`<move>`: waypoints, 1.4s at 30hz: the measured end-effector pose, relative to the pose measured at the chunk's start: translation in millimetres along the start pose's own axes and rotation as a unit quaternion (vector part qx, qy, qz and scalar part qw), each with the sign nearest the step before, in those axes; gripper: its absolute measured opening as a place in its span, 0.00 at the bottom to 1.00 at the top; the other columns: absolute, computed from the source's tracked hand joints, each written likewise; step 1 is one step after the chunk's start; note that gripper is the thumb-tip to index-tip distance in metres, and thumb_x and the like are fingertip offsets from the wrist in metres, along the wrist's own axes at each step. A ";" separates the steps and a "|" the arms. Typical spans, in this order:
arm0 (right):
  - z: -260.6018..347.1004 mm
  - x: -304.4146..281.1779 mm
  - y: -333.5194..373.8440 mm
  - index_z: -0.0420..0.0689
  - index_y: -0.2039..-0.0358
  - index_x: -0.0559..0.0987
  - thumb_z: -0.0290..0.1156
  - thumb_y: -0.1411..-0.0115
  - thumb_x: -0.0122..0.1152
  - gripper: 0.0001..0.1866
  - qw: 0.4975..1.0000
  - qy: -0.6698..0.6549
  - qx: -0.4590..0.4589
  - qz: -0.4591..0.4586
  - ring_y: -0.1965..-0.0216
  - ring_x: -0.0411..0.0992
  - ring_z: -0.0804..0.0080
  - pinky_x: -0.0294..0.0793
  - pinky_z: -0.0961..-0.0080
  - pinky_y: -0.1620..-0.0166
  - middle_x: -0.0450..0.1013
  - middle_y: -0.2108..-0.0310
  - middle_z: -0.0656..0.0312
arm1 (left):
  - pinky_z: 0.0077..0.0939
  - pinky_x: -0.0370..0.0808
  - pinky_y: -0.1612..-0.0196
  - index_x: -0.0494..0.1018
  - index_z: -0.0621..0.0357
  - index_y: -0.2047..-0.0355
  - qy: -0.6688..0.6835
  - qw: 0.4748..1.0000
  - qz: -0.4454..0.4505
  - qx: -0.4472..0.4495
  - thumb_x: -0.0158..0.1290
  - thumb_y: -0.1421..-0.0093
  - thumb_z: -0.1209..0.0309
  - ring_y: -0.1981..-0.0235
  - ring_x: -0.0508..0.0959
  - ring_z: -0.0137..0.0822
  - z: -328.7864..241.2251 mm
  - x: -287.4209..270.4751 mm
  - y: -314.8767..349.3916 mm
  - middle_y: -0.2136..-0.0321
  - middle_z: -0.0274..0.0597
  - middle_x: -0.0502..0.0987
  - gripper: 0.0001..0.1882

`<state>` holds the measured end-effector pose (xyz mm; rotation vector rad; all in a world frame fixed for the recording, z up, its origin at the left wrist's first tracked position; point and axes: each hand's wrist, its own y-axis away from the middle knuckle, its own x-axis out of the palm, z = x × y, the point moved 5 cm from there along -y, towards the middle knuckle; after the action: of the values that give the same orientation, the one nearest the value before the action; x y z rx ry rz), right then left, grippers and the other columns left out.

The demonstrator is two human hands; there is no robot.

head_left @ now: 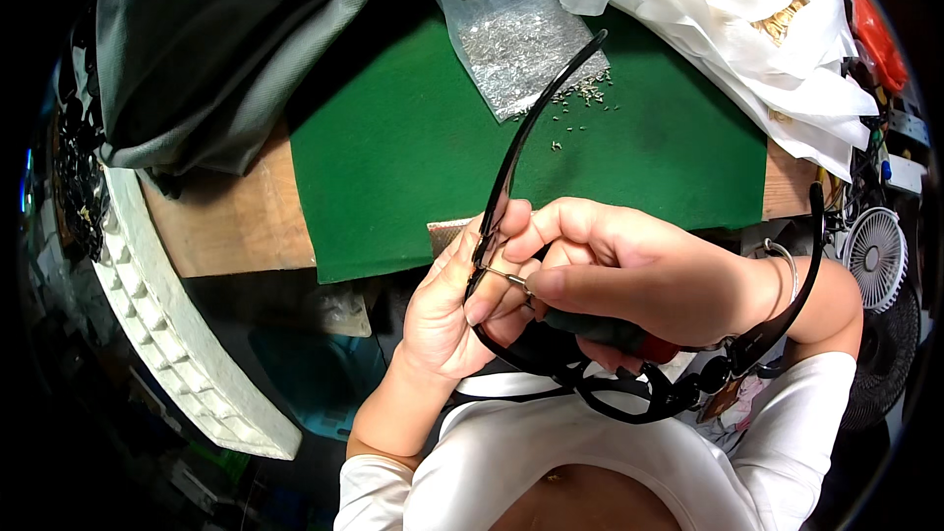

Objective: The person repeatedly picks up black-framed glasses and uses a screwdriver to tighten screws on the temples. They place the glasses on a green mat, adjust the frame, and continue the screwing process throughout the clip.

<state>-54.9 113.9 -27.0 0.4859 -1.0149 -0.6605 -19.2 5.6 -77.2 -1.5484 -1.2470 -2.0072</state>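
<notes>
A black eyeglass frame point(600, 398) is held in front of my body, one temple point(511, 152) rising over the green mat and the other point(787, 315) crossing my right forearm. My left hand point(442, 310) is closed around the frame near a hinge. In my right hand point(639, 265) is a screwdriver with a dark green and red handle point(615, 332); its thin metal shaft point(506, 277) points at the hinge between my left fingers. Whether a screw sits at the tip is too small to tell.
On the green mat point(393, 167) lies a clear bag point(511, 44) of tiny metal screws, some spilled beside it point(587, 93). White wrapping point(708, 49) holds gold-coloured parts at the right. Dark fabric point(226, 39) covers the left. A white foam strip point(177, 324) and a fan point(874, 248) stand at the sides.
</notes>
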 end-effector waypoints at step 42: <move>29.2 -44.5 -7.8 0.38 0.67 0.72 0.32 0.50 0.56 0.13 0.803 0.500 -0.237 -0.221 0.68 0.68 0.63 0.67 0.73 0.64 0.68 0.71 0.55 | 0.18 0.70 0.66 0.70 0.66 0.60 -0.661 0.379 -0.338 0.552 0.47 0.44 0.63 0.70 0.73 0.28 -359.6 122.3 108.0 0.68 0.43 0.75 0.18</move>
<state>-99.3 137.5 -46.1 0.5277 0.2951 -0.8845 -212.6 -306.6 67.9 -1.5328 -2.9612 0.9850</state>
